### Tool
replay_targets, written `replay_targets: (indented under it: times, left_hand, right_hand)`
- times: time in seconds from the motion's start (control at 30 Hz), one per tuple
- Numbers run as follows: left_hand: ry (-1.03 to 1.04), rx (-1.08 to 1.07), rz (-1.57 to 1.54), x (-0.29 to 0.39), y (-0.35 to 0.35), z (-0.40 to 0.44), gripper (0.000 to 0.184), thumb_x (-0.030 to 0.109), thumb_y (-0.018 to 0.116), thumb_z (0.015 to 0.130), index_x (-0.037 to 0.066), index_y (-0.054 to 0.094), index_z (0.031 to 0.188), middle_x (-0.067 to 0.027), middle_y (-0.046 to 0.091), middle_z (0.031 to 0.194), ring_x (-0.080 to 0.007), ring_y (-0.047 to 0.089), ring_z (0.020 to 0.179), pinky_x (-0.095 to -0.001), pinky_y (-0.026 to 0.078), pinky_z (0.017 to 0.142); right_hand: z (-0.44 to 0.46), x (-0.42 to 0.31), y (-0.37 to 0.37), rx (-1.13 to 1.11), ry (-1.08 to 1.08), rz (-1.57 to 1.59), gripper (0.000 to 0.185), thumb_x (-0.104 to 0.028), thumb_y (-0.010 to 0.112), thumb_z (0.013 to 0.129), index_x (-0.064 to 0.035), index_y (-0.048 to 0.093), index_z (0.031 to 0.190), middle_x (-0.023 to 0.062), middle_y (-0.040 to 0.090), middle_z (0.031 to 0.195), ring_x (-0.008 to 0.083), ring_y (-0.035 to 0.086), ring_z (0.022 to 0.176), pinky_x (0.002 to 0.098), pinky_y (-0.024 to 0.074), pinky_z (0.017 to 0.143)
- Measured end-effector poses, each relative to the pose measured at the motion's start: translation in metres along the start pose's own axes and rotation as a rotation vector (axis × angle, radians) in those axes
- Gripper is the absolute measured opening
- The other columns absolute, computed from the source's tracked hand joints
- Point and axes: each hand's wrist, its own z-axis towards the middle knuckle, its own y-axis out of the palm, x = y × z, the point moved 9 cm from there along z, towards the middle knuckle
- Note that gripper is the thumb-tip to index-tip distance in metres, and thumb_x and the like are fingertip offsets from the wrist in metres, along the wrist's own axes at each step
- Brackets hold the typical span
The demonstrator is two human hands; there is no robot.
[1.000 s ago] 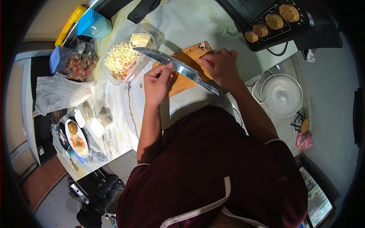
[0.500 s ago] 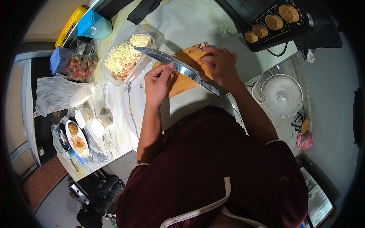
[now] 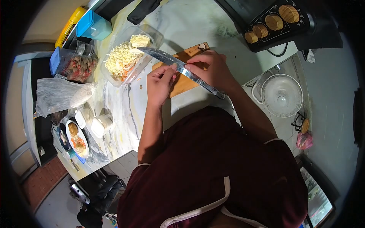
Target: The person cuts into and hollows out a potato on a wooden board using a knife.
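A large knife [image 3: 162, 56] lies slantwise over the wooden cutting board [image 3: 183, 85], its dark handle toward my body. My left hand [image 3: 159, 83] pinches the middle of the blade between thumb and fingers. Bent over the blade near the handle, my right hand [image 3: 210, 68] has its thumb and fingertips at the metal; whether they grip it is hard to tell. A clear plastic container [image 3: 134, 76] left of the board holds shredded cabbage [image 3: 118, 60] with some carrot and a pale uncut piece. A small scrap [image 3: 202, 46] sits at the board's far corner.
An appliance with wooden knobs [image 3: 274, 21] stands at the upper right. Along the left are a blue-lidded tub [image 3: 99, 28], a jar [image 3: 78, 64], a plastic bag [image 3: 57, 95], white containers [image 3: 98, 128] and an oval plate [image 3: 83, 152]. A strainer [image 3: 281, 81] is beyond the counter's right edge.
My right hand has moved left and down from the board's far right side to the knife blade. The knife has shifted slightly right, with my left hand still pinching it.
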Motion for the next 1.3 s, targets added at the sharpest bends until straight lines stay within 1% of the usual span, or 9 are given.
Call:
replay_targets:
  times: [0.2,0.27,0.37,0.7,0.77,0.87,1.1,1.17,1.3]
  left_hand:
    - [0.009,0.027,0.02,-0.002,-0.001,-0.001,0.022,0.018,0.068,0.092,0.001,0.069,0.079,0.0037,0.056,0.063,-0.0019,0.042,0.052,-0.0184,0.029,0.047]
    - [0.022,0.034,0.026,-0.002,-0.006,0.001,0.023,0.019,0.068,0.092,0.001,0.069,0.078,0.0041,0.056,0.063,-0.0017,0.042,0.051,-0.0188,0.028,0.047]
    - [0.02,0.024,0.042,-0.005,-0.008,0.002,0.022,0.019,0.068,0.093,0.001,0.069,0.079,0.0043,0.056,0.062,-0.0016,0.041,0.051,-0.0188,0.028,0.046]
    - [0.032,0.025,0.011,-0.003,-0.01,0.002,0.022,0.018,0.067,0.093,0.002,0.069,0.079,0.0032,0.057,0.063,-0.0013,0.042,0.051,-0.0183,0.028,0.046]
    - [0.01,0.013,-0.014,-0.004,-0.011,0.003,0.021,0.018,0.068,0.092,0.002,0.069,0.08,0.0033,0.057,0.064,-0.0011,0.042,0.052,-0.0181,0.028,0.046]
    - [0.012,0.029,0.011,-0.005,-0.014,0.003,0.02,0.018,0.068,0.092,0.002,0.07,0.081,0.0036,0.057,0.064,-0.001,0.043,0.052,-0.0179,0.029,0.046]
    - [0.028,0.031,0.004,-0.004,-0.016,0.003,0.019,0.018,0.068,0.092,0.002,0.07,0.082,0.0044,0.057,0.064,-0.0007,0.043,0.052,-0.0176,0.029,0.046]
    - [0.019,0.037,0.007,-0.005,-0.016,0.003,0.019,0.018,0.068,0.092,0.002,0.07,0.082,0.0044,0.057,0.064,-0.0007,0.042,0.051,-0.0177,0.028,0.046]
    - [0.016,0.03,-0.004,-0.005,-0.016,0.004,0.019,0.018,0.068,0.092,0.002,0.07,0.082,0.0043,0.056,0.063,-0.0008,0.042,0.051,-0.0177,0.028,0.046]
  right_hand:
    - [0.0,0.019,0.007,-0.05,0.132,0.171,0.026,-0.037,0.066,0.086,-0.0143,0.074,0.095,0.0023,0.071,0.087,0.022,0.061,0.093,0.04,0.0305,0.094]
    - [-0.001,0.018,0.0,-0.016,0.11,0.135,0.026,-0.029,0.069,0.086,-0.0041,0.071,0.093,0.0088,0.069,0.082,0.0224,0.065,0.082,0.0358,0.046,0.086]
    - [-0.007,-0.004,-0.009,-0.01,-0.069,0.069,0.024,-0.025,0.068,0.087,-0.0028,0.07,0.095,0.009,0.07,0.085,0.0214,0.065,0.078,0.0345,0.049,0.082]
    - [-0.008,0.032,-0.01,0.045,0.067,0.086,0.017,-0.019,0.07,0.084,-0.0057,0.072,0.095,0.0059,0.069,0.083,0.0184,0.067,0.081,0.0297,0.0518,0.076]
    - [-0.008,0.04,-0.009,0.035,0.136,0.075,0.014,-0.029,0.066,0.087,-0.0178,0.073,0.089,-0.0037,0.068,0.077,0.0173,0.066,0.082,0.0417,0.0335,0.088]
    - [-0.007,0.028,-0.013,-0.003,0.126,-0.298,0.015,-0.029,0.069,0.086,-0.017,0.074,0.093,-0.0031,0.066,0.071,0.0176,0.061,0.084,0.0412,0.0371,0.086]
    - [-0.007,0.024,-0.01,0.025,0.009,-0.449,0.013,-0.031,0.07,0.084,-0.0207,0.075,0.09,-0.005,0.066,0.071,0.0166,0.057,0.094,0.0415,0.0291,0.089]
    - [-0.015,0.014,-0.014,0.259,-0.19,-0.459,0.013,-0.031,0.071,0.083,-0.0208,0.074,0.09,-0.0062,0.065,0.069,0.0163,0.056,0.095,0.0419,0.0286,0.089]
    - [-0.013,0.023,-0.013,0.104,-0.044,-0.392,0.013,-0.027,0.069,0.084,-0.0225,0.074,0.095,-0.0051,0.068,0.083,0.0177,0.055,0.096,0.0437,0.0281,0.09]
